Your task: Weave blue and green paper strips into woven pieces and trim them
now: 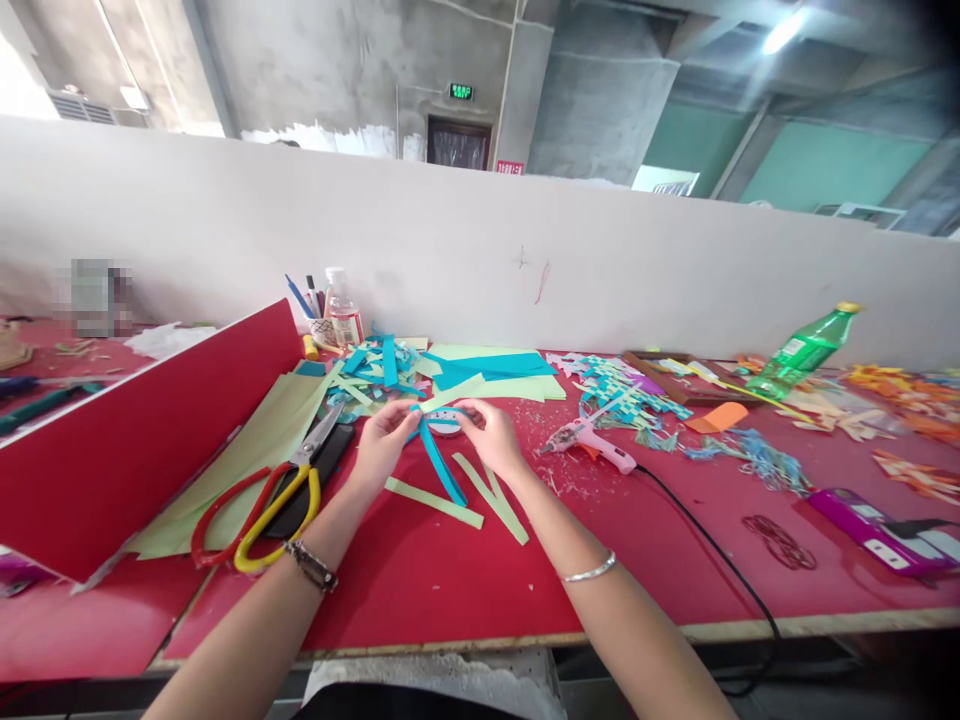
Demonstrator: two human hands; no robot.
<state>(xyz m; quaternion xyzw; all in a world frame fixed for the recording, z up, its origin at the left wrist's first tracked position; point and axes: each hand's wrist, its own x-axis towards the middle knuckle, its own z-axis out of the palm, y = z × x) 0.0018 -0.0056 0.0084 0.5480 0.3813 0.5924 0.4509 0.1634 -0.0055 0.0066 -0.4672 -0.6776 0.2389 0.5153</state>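
My left hand (385,432) pinches blue and pale green paper strips where they cross, above the middle of the red table. From that crossing a blue paper strip (442,465) hangs down toward the tabletop. My right hand (487,432) is closed at the other end of a strip that spans between both hands; its fingertips partly hide what they grip. Behind the strips shows a round white object (444,424), perhaps a tape roll. Pale green strips (435,502) lie below my hands. Scissors (281,500) with red and yellow handles rest left of my left wrist.
A pink glue gun (592,440) with a black cord lies right of my hands. Behind are cut strips (375,370) and blue sheets (495,368). A red divider (165,420) stands left. A green bottle (806,350) leans at right, near a purple power strip (874,530).
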